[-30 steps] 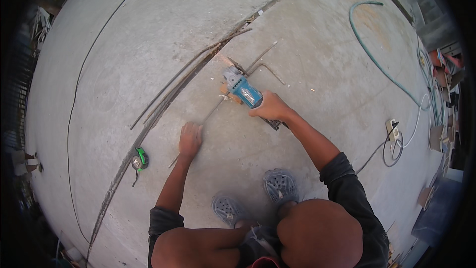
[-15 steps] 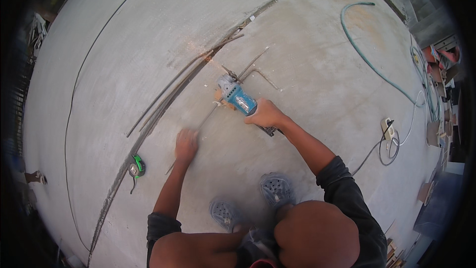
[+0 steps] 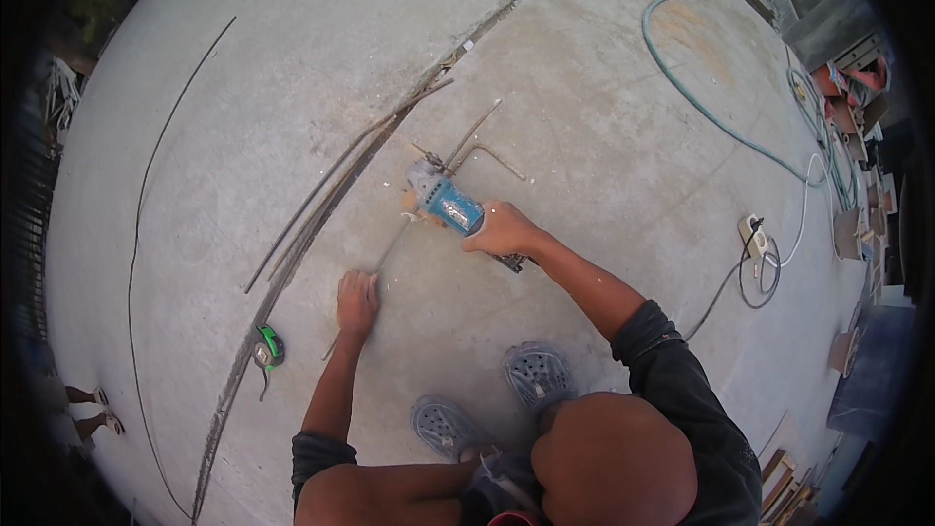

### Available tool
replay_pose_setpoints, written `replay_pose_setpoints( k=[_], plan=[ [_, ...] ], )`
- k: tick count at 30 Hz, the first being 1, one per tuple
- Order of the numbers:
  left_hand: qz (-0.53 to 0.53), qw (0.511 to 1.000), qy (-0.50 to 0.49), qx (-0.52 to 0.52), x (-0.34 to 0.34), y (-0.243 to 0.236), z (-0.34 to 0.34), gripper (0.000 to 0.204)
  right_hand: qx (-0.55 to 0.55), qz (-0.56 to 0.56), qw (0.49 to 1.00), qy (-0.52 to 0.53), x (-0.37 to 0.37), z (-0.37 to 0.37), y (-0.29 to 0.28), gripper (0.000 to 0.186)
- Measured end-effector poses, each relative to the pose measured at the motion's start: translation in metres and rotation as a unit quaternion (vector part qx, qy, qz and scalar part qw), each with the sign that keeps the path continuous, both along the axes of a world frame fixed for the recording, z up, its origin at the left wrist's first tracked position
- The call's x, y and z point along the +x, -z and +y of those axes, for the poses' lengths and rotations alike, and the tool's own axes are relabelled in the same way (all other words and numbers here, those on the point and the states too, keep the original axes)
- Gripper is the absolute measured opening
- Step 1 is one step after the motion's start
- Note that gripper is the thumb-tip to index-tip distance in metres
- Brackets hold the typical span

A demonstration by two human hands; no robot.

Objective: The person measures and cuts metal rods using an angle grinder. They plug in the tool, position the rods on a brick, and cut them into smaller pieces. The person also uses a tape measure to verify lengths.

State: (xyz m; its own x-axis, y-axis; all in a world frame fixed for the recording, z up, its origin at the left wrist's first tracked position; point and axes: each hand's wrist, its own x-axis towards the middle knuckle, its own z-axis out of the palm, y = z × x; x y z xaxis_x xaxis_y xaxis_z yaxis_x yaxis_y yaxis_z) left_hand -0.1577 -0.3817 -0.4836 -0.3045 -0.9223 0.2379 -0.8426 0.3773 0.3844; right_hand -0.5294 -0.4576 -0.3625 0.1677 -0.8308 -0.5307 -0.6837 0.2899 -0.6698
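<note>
My right hand (image 3: 502, 232) grips a teal angle grinder (image 3: 450, 206), whose grey head rests low near a wooden block (image 3: 409, 203). My left hand (image 3: 358, 304) is closed on a thin steel rod (image 3: 393, 247) that runs along the concrete floor to the block under the grinder. Beyond the grinder's head lie a short rod (image 3: 477, 126) and a bent rod (image 3: 505, 163). Longer rods (image 3: 304, 213) lie along a groove to the upper left. A green and black tape measure (image 3: 269, 349) is on the floor left of my left hand.
A power strip (image 3: 752, 236) with looped cables lies at the right, and a green hose (image 3: 674, 83) farther back. A long thin wire (image 3: 146, 180) lies at the left. Another person's feet (image 3: 105, 409) show at the left edge. Cardboard boxes (image 3: 845, 234) and clutter line the right edge.
Grinder and both hands appear somewhat left and lower in the picture, as the floor has also shifted. The bright sparks have mostly faded. Another person's legs have come in at the left.
</note>
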Motion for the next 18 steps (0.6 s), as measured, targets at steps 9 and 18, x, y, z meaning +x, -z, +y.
replay_pose_setpoints(
  k=[9,18],
  plan=[
    [0.001,1.000,0.005,-0.008,0.001,0.002,0.000,0.018,-0.002,0.008,1.000,0.005,0.004,-0.005,0.011,0.051],
    [0.003,1.000,0.000,-0.008,-0.001,-0.002,0.000,0.019,0.005,0.001,1.000,0.003,0.007,-0.011,0.010,0.058]
  ],
)
